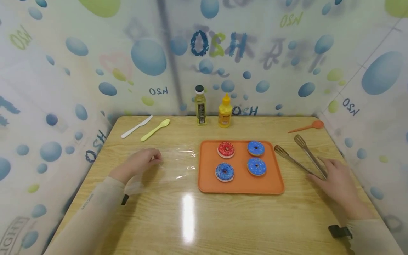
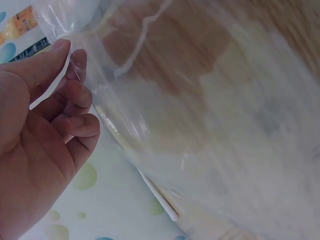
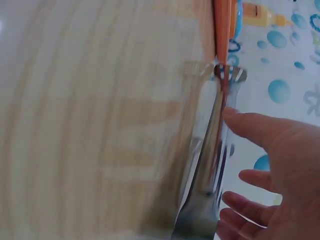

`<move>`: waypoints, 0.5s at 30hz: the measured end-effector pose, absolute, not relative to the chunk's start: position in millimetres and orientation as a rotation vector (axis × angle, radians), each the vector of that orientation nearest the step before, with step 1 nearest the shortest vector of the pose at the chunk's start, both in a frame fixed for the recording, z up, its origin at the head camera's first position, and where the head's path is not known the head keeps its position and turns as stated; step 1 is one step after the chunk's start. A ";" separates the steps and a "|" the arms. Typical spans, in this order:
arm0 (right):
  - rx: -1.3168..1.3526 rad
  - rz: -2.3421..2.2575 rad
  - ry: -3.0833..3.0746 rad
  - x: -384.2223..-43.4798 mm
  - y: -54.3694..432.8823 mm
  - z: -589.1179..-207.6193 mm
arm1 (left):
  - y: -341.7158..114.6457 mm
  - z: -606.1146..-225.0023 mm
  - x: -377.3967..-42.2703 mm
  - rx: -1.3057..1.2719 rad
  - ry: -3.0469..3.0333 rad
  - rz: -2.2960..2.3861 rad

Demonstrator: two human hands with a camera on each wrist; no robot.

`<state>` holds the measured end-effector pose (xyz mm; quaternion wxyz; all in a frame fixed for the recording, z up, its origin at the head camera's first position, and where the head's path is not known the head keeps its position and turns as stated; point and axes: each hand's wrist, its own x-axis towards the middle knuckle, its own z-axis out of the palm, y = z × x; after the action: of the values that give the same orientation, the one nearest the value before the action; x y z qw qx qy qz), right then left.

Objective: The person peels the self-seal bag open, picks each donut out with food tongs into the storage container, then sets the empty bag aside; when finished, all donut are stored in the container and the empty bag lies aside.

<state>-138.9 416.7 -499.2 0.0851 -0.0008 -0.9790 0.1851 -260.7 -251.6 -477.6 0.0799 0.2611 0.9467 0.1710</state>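
My left hand pinches the edge of a clear plastic bag between thumb and fingertips. In the left wrist view the see-through bag spreads wide beside the curled fingers. At the right, my right hand is at the handle end of metal tongs, whose two slotted heads are spread apart. The right wrist view has the thumb beside the tongs, with the other fingers loose. Between the hands lies an orange tray bearing a red donut and three blue donuts.
A white knife and a yellow spoon lie at the back left. Behind the tray stand an oil bottle and a yellow squeeze bottle. An orange spoon lies at the back right. Patterned walls enclose the table.
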 end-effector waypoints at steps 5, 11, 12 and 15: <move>0.176 0.615 -2.785 -143.4 393.5 -495.9 | -251.4 -476.4 -260.3 0.783 2.829 0.486; 0.317 0.630 -2.656 -156.1 364.5 -484.4 | -250.9 -476.2 -261.8 0.782 2.819 0.483; 0.334 0.629 -2.639 -159.8 360.2 -483.2 | -250.9 -475.7 -261.5 0.774 2.818 0.494; 0.357 0.633 -2.629 -171.8 349.5 -480.3 | -250.2 -472.7 -259.3 0.734 2.843 0.535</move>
<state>-171.8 349.5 -480.3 0.2054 0.1282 -0.9433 0.2271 -259.3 -250.2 -472.7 0.0784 0.2450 0.9497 0.1787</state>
